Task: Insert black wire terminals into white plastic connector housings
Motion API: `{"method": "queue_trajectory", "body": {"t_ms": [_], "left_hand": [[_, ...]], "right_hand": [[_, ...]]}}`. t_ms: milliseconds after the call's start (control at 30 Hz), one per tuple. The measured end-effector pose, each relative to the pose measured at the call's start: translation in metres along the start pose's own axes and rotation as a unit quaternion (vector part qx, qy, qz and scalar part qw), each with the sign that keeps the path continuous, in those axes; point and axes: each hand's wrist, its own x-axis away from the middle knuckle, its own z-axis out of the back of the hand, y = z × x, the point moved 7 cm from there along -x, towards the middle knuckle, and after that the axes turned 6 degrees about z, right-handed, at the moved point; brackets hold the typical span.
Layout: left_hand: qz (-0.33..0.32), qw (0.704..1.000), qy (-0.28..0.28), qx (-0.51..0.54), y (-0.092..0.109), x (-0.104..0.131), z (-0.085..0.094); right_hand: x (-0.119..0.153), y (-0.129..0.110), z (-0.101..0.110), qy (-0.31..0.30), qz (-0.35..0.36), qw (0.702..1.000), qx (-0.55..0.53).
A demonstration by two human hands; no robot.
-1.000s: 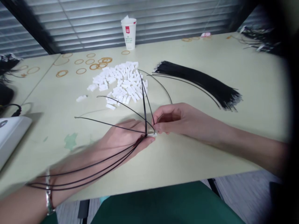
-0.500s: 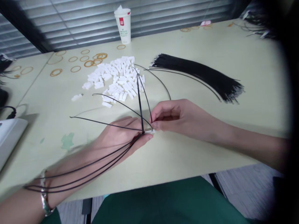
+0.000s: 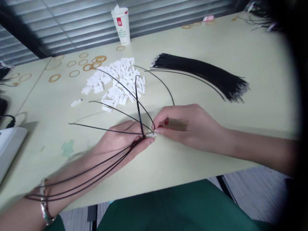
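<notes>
Between the thumb and fingers of my left hand (image 3: 127,136) is a small white connector housing (image 3: 151,135). Several thin black wires (image 3: 115,112) are attached to it; some loop back over my left wrist, others arch up and to the left. My right hand (image 3: 185,125) pinches one black wire (image 3: 144,109) close to the housing's right end; whether its tip is inside the housing is too small to tell. Behind my hands lies a pile of white connector housings (image 3: 122,80). A thick bundle of black wires (image 3: 199,70) with bare metal ends rests to the right of the pile.
A white paper cup (image 3: 122,27) stands at the back by the window blinds. Tan rubber bands (image 3: 99,59) are scattered at the back left. A white device (image 3: 12,144) with a black cable sits at the left edge. More dark wires (image 3: 260,21) lie in the far right corner.
The wire in my right hand's pinch has swung over to the left and now arches across the pile. Both hands stay close together at the housing. The whole view has shifted slightly.
</notes>
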Motion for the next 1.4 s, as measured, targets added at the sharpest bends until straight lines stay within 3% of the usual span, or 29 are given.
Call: {"method": "queue_trajectory", "body": {"t_ms": [267,500,833,900,967,1067,1200,1300,1400], "left_hand": [[0.007,1.000,0.005,-0.003,-0.001,0.001,-0.001],[-0.011,1.000,0.024,0.005,0.000,0.002,0.000],[-0.009,1.000,0.010,0.004,0.000,-0.001,-0.001],[0.007,1.000,-0.001,0.000,-0.002,-0.001,-0.002],[0.027,1.000,-0.011,-0.005,-0.004,-0.001,-0.002],[0.050,0.999,-0.015,-0.006,-0.006,0.000,-0.003],[0.065,0.998,-0.012,-0.002,-0.006,0.001,-0.003],[0.070,0.997,-0.020,0.009,-0.007,0.001,-0.004],[0.068,0.997,-0.018,0.009,-0.008,0.001,-0.004]], "right_hand": [[0.000,0.002,-0.003,-0.006,-0.004,1.000,-0.016],[0.003,-0.007,-0.003,-0.016,0.074,0.993,0.092],[0.000,-0.005,-0.006,-0.066,0.038,0.992,0.097],[-0.002,-0.004,0.004,-0.060,0.027,0.992,0.109],[-0.003,-0.001,0.025,-0.001,0.010,0.988,0.155],[-0.001,0.009,0.054,0.080,-0.042,0.951,0.296],[0.000,0.030,0.051,-0.007,-0.092,0.912,0.401],[0.000,0.031,0.040,-0.054,-0.052,0.909,0.410],[0.005,0.033,0.047,-0.033,-0.056,0.933,0.355]]}}
